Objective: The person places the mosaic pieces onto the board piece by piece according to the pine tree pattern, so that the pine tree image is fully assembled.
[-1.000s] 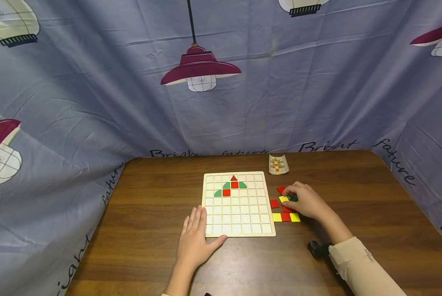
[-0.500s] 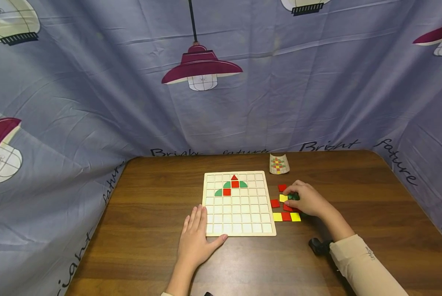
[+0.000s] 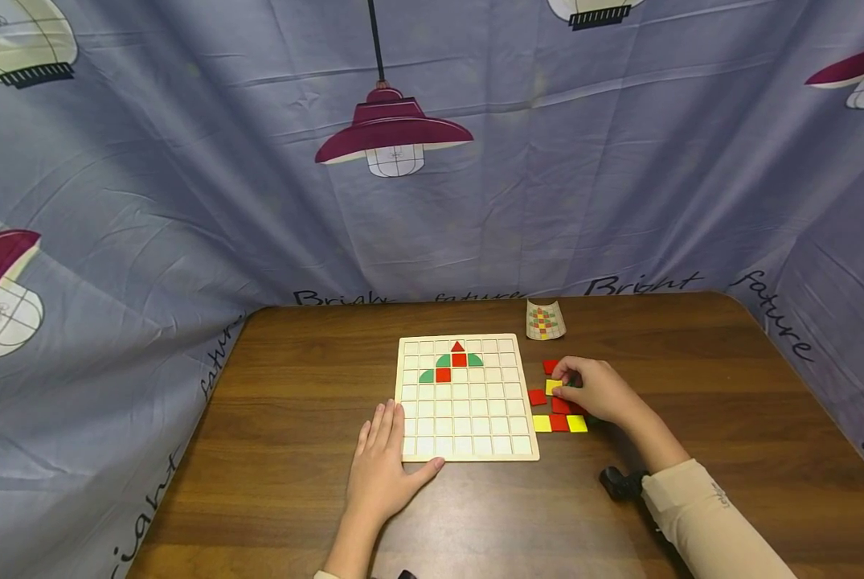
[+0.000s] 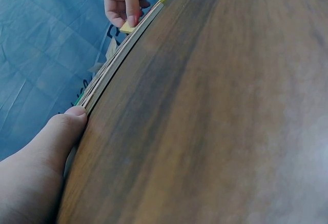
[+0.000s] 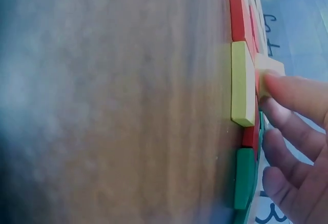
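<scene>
My left hand (image 3: 382, 466) rests at the lower left corner of a pale wooden grid board (image 3: 468, 418), fingers straight along its left side and thumb at the near edge. On the board lie a red triangle (image 3: 457, 346), two red squares (image 3: 459, 359) and several green quarter-round pieces (image 3: 427, 376). To the board's right, my right hand (image 3: 596, 389) pinches a yellow square tile (image 3: 554, 388) between thumb and forefinger; the right wrist view shows this tile (image 5: 270, 66) raised above the others. Green pieces (image 5: 245, 178) near that hand are mostly hidden in the head view.
Loose red tiles (image 3: 537, 397) and yellow tiles (image 3: 577, 424) lie close to the board's right edge. A small curled pattern card (image 3: 544, 321) stands behind them. The wooden table (image 3: 294, 386) meets a printed blue-grey curtain (image 3: 432, 225) at its far edge.
The right hand's fingertips have closed on the yellow tile, and the green pieces seen under them earlier are now largely covered. The left hand and board stay put.
</scene>
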{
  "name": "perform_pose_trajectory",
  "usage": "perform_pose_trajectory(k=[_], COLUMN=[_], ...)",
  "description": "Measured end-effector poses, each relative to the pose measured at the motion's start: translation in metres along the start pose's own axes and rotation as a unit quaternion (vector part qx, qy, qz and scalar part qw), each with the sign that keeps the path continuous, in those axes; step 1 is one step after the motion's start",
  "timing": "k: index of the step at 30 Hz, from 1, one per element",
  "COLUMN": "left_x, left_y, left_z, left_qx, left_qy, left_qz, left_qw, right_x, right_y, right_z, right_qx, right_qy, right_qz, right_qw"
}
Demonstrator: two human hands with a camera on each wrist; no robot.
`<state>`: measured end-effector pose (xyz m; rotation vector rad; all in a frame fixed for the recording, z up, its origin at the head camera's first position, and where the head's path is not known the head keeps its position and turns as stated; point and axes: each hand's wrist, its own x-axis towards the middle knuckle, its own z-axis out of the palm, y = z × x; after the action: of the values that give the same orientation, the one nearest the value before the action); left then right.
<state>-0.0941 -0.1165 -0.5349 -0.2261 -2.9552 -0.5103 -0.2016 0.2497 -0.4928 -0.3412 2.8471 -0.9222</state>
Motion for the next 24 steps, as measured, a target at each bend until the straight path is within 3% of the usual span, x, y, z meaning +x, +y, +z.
perform_pose_trajectory(k=[10,24], left_x=[0.000,0.000], left_y=[-0.001,-0.001], left_z=[0.000,0.000], left_qx=[0.000,-0.004], left_qy=[-0.001,-0.007], left_qz=[0.001,-0.002], left_qw=[1.0000,1.0000], right_x=[0.009,0.042], right_y=[-0.025,-0.091], right_z=[0.005,0.044], right_qx=[0.040,0.092], right_qy=[0.017,-0.002], right_qz=[-0.032,-0.024], right_qw=[0.9985,0.9955])
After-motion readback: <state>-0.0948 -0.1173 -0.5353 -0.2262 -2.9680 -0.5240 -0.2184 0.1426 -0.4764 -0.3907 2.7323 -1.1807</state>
